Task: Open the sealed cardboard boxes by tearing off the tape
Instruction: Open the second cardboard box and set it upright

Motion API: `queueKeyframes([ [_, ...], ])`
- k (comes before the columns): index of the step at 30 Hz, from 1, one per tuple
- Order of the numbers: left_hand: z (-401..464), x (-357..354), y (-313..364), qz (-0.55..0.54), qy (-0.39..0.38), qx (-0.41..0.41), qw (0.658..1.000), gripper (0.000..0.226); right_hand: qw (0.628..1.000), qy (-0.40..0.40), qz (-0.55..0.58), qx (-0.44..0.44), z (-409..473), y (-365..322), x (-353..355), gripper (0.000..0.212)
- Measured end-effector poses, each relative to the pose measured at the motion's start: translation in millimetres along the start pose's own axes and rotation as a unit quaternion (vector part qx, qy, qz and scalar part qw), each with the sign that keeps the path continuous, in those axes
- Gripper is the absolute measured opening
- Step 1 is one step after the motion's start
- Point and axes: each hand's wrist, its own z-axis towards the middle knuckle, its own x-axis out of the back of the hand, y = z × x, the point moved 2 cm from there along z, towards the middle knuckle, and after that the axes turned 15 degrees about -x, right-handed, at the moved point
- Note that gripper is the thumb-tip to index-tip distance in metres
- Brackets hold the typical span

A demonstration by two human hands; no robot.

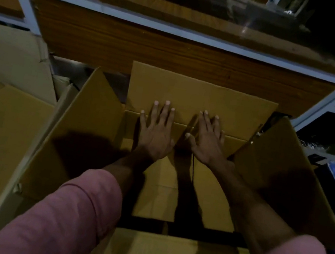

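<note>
Filling mid-frame, cardboard box [175, 182] stands open, side flaps splayed, presumably so the far flap [201, 95] can be folded back | left hand [156, 134] and right hand [208, 141], fingers straight and spread, press that flap's crease | tape not discernible; dim light; near edge hidden behind pink sleeves [74, 217].

Single head-worn view, steeply downward and forward, close over an open cardboard box [174, 193]

Left hand [157, 133]: flat, palm down, fingers [166, 113] straight and spread. Right hand [207, 142]: likewise flat. Both arms extended forward, pink sleeves [75, 211] rolled.
</note>
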Motion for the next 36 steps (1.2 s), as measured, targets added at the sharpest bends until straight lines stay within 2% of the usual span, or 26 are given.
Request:
queueKeyframes([
  [5,10,-12,-15,-0.005,-0.027,-0.007,1.000,0.098,0.999,-0.046,-0.022,-0.014,12,-7,-8,0.075],
  [18,-16,-9,11,0.006,-0.021,-0.013,1.000,0.094,1.000,-0.025,-0.005,-0.016,-17,9,-12,0.075],
  [22,-40,-6,36,0.004,-0.026,-0.007,1.000,0.087,0.999,-0.030,-0.024,-0.022,-51,30,-13,0.075],
  [25,-62,-1,63,-0.007,-0.059,0.007,0.998,0.086,0.998,-0.053,-0.020,-0.028,-81,48,-14,0.076],
  [30,-103,13,115,-0.071,-0.127,0.032,0.989,0.078,0.992,-0.070,0.106,-0.009,-137,82,-14,0.078],
  [34,-148,17,165,-0.180,-0.177,0.064,0.965,0.053,0.988,-0.125,0.070,-0.057,-182,118,-5,0.078],
  [36,-171,11,186,-0.158,-0.196,0.042,0.967,0.059,0.992,-0.118,0.044,-0.029,-201,131,5,0.078],
])
